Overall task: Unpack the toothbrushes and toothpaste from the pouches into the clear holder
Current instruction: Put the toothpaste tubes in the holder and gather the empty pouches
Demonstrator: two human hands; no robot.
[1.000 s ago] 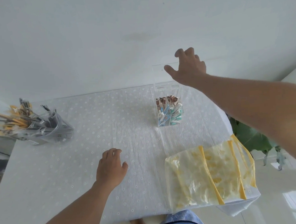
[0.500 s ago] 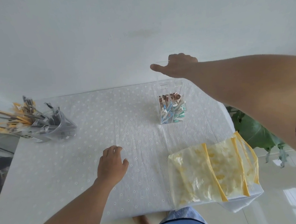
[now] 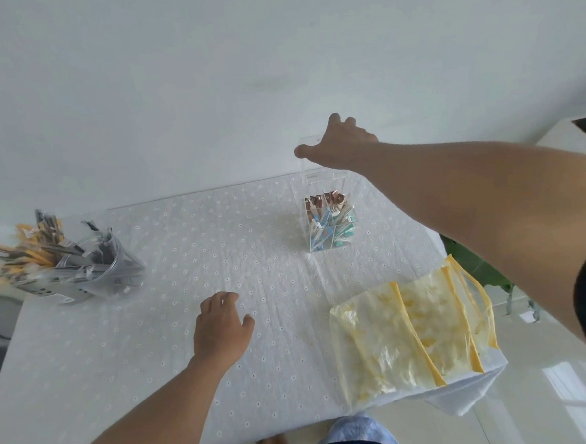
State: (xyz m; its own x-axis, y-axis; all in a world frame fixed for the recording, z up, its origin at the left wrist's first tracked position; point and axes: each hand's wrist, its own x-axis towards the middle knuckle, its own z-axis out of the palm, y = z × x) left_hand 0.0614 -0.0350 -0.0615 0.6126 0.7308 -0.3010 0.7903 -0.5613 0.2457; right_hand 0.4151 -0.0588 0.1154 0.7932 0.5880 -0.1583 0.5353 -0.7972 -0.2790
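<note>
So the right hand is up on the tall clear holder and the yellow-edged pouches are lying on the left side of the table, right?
Not quite. The head view shows the yellow-edged plastic pouches on the table's right side. The right hand is on the tall clear holder.

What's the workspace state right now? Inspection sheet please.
Surface: table under a white eyelet cloth.
Job's things: clear holder, tall, small packets in its lower part; yellow-edged pouches overlapping at the near right corner.
Clutter: clear cup tipped on its side, holding long wrapped sticks.
Grippers: right hand on the holder's top rim; left hand resting on the cloth, fingers curled, empty.
Cables: nothing seen.
Surroundings: white wall; green plant beyond the right edge.
</note>
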